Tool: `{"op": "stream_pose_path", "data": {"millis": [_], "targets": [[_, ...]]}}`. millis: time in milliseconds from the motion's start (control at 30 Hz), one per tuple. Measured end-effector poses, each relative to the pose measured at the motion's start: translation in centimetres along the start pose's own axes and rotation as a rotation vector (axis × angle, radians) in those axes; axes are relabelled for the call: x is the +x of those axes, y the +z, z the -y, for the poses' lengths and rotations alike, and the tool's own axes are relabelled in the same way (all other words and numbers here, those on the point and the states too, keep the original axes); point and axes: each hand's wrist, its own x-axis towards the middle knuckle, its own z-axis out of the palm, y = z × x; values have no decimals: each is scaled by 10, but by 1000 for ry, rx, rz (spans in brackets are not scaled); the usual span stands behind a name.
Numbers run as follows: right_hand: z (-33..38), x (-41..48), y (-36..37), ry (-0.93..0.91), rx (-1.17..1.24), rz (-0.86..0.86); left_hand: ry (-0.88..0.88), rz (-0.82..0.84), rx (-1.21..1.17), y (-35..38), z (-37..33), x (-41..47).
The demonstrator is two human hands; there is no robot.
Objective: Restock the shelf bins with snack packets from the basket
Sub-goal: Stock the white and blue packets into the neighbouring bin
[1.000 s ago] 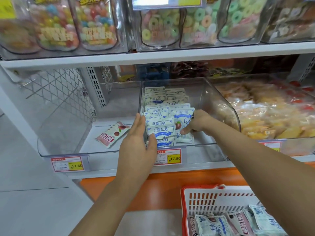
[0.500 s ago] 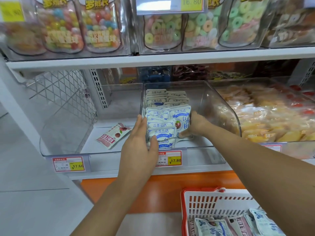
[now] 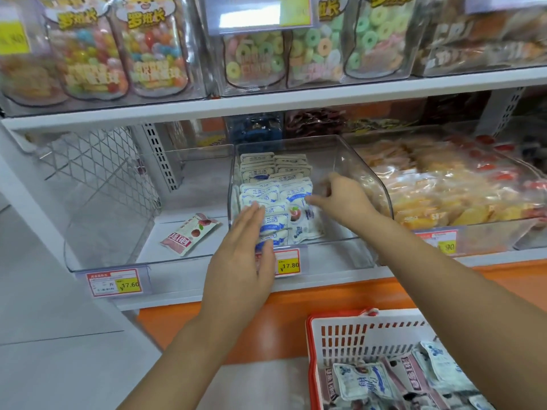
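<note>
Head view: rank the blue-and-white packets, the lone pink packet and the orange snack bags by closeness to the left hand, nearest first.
1. The blue-and-white packets, in the middle bin, at the fingertips of the left hand.
2. The pink packet, lying alone in the left bin, to the hand's left.
3. The orange snack bags, in the right bin, beyond the middle bin.

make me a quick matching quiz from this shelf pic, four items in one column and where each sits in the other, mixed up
Column 1
1. lone pink packet
2. blue-and-white packets
3. orange packets
4. ring candy bags

Column 2
A. upper shelf
B. middle bin
C. left bin
D. right bin

Pairs: 1-C, 2-B, 3-D, 4-A
</note>
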Motion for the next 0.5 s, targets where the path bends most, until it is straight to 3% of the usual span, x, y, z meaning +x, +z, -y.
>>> {"op": "stream_pose_path", "data": {"millis": [100,233,367,500], "targets": [[-8,-46,-18,-239,120,-208,170,16,-99,7,-17,-18],[-49,-116,-13,-374,129,-158,176,309,-53,28,-30,-44],[-115,-154,31,-141,64,126,5,763,157,61,-22,-70],[-190,-185,82,317,99,348,-66,1046,228,85,-6,-96]]}}
